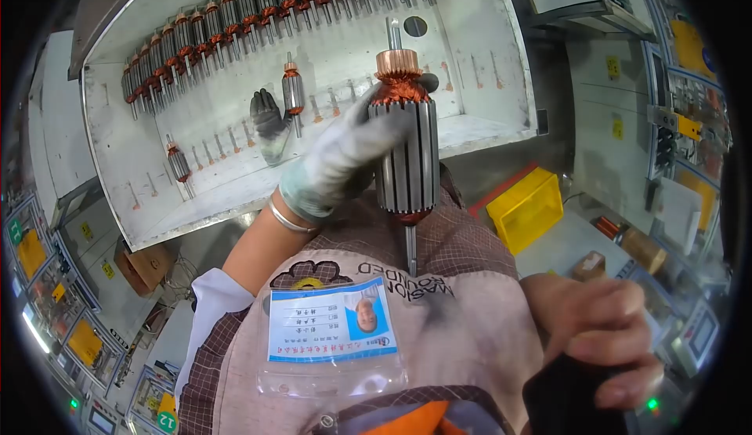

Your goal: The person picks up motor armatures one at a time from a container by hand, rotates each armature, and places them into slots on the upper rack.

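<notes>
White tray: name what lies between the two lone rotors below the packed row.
In the head view, a dark-fingered glove lies between the left rotor and the middle rotor, close beside the latter. Otherwise only small marks show on the tray floor.

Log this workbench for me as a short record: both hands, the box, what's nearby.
Left hand: gloved, holding a motor armature, commutator end up
Right hand: bare, curled beside a dark object, grip unclear
White box: row of armatures, two single armatures apart, one glove
Right of box: yellow bin
Apron: ID badge in front
</notes>
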Available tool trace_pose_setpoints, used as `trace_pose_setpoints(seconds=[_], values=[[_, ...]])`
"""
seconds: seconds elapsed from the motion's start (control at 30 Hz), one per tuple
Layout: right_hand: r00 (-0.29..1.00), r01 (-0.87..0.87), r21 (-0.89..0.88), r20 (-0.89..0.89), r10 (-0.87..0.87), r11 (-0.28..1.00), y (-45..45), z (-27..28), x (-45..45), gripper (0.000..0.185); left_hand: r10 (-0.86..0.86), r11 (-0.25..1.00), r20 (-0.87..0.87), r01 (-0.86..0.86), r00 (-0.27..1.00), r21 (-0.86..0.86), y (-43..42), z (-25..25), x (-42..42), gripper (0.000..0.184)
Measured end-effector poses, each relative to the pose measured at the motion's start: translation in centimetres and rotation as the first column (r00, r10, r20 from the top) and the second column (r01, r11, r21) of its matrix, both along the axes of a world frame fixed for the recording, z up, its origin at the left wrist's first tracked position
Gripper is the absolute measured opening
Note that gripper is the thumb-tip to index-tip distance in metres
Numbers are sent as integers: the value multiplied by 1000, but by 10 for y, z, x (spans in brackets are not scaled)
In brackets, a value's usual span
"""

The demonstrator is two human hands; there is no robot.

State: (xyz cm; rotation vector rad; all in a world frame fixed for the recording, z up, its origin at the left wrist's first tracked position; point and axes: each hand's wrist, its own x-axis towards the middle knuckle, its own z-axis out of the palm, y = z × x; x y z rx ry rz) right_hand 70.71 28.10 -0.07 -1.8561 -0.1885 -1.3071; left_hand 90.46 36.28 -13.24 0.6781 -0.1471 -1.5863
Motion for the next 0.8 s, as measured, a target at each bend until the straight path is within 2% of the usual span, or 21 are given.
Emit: trace_pose_setpoints(seconds=[0.1, 0.23, 0.27, 0.37, 0.47, 0.57, 0.8], values=[[1000, 19, -5, 2, -19, 1000, 1, 0, 0, 39, -4, 996, -152, -10, 988, -87, -1, 4, -1, 76], [999, 36, -9, -3, -36, 999, 1, 0, -1, 38, -51, 998, 260, 55, 964, -6, 1, 4, 5, 73], [999, 40, -10, -6, -40, 999, 2, -1, 0, 38, -2, 998, 139, -6, 990, 60, 3, -11, 2, 65], [999, 54, -10, -9, -54, 998, 2, 0, 0, 38, 7, 987, 98, -22, 995, 156, -2, -1, 2, 53], [997, 71, -12, -12, -71, 997, 1, 0, 0, 37, -72, 994, 418, 28, 906, 109, -1, 8, 5, 46], [996, 85, -17, -16, -85, 996, 1, 1, 0, 37, -116, 988, 546, 37, 830, 153, -3, 12, 6, 53], [994, 105, -26, -25, -106, 994, -1, 3, 1, 37, -95, 983, 476, 6, 874, 186, -5, 21, 5, 55]])
